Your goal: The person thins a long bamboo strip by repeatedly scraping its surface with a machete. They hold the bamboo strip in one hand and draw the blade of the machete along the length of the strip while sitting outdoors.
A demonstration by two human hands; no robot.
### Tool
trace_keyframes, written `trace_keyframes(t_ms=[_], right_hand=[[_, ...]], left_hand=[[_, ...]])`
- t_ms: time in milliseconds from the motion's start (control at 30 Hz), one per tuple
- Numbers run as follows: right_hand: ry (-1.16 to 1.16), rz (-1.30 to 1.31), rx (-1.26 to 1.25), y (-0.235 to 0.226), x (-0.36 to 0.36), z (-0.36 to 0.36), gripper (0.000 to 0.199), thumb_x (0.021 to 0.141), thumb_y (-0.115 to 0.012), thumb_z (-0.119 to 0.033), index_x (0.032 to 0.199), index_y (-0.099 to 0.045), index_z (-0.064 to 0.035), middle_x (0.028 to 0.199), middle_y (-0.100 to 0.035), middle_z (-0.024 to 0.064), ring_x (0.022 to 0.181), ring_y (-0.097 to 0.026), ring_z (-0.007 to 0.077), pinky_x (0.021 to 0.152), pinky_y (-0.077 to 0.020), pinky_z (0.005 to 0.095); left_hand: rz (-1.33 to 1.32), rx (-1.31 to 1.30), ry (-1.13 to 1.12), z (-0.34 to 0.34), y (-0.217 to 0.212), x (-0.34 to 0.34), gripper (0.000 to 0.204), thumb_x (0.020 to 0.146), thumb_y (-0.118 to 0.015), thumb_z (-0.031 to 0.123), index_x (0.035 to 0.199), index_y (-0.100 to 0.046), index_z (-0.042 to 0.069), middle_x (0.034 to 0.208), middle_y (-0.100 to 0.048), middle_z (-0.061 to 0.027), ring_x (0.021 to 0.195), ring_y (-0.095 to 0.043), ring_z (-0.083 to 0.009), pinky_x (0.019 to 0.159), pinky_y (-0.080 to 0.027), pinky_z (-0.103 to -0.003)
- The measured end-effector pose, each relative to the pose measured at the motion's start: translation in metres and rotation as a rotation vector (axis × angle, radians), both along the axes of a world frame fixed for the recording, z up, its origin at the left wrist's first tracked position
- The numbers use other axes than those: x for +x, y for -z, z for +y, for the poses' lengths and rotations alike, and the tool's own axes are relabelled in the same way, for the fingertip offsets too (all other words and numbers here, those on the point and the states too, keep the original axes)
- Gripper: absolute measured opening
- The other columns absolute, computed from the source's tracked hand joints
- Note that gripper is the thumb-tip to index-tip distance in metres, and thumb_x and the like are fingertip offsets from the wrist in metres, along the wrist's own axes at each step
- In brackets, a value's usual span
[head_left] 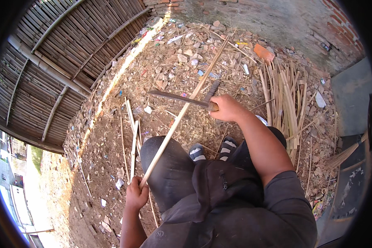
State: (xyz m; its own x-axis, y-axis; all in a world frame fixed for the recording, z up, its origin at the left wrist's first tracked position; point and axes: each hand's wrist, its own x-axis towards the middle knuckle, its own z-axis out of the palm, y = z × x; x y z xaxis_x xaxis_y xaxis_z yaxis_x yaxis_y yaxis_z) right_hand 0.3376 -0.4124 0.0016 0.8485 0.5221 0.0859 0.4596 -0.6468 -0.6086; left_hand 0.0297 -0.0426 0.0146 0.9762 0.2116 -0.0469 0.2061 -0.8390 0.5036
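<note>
You wear a dark grey short-sleeved shirt (pixel 277 202) and black trousers (pixel 169 169), with a black zipped pouch (pixel 223 182) at your waist. Your forearms are bare. Grey sandals with pale stripes (pixel 213 151) cover your feet.

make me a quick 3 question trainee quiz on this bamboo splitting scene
1. True or false: the left hand grips the near end of the long bamboo strip.
2. What does the right hand hold? A) a hammer B) a long knife C) a saw
3. On which side of the person does the pile of split strips lie?

Key: 1 true; 2 B; 3 the right side
</note>
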Motion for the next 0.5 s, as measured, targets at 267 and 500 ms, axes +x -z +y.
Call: trace_keyframes(t_ms=[267,500], right_hand=[[0.063,-0.108,-0.232,-0.020,-0.016,0.001,0.032,0.078,-0.069,-0.032,0.102,-0.066,-0.0106,0.091,-0.071,0.0151,0.087,-0.069,0.0374,0.076,-0.0549,0.0506],[-0.167,-0.142,-0.189,-0.003,-0.036,0.033,0.033,0.077,-0.071,-0.027,0.105,-0.063,-0.0113,0.081,-0.068,0.0182,0.080,-0.068,0.0394,0.069,-0.0529,0.0529]], left_hand=[[0.019,0.420,-0.059,-0.001,0.007,-0.015,0.028,0.097,-0.060,0.033,0.096,-0.055,0.006,0.082,-0.068,-0.0222,0.072,-0.066,-0.0447,0.063,-0.052,-0.055],[0.046,0.280,-0.076,-0.016,-0.004,-0.008,0.031,0.097,-0.059,0.036,0.094,-0.055,0.006,0.073,-0.066,-0.0244,0.071,-0.065,-0.0477,0.063,-0.050,-0.057]])
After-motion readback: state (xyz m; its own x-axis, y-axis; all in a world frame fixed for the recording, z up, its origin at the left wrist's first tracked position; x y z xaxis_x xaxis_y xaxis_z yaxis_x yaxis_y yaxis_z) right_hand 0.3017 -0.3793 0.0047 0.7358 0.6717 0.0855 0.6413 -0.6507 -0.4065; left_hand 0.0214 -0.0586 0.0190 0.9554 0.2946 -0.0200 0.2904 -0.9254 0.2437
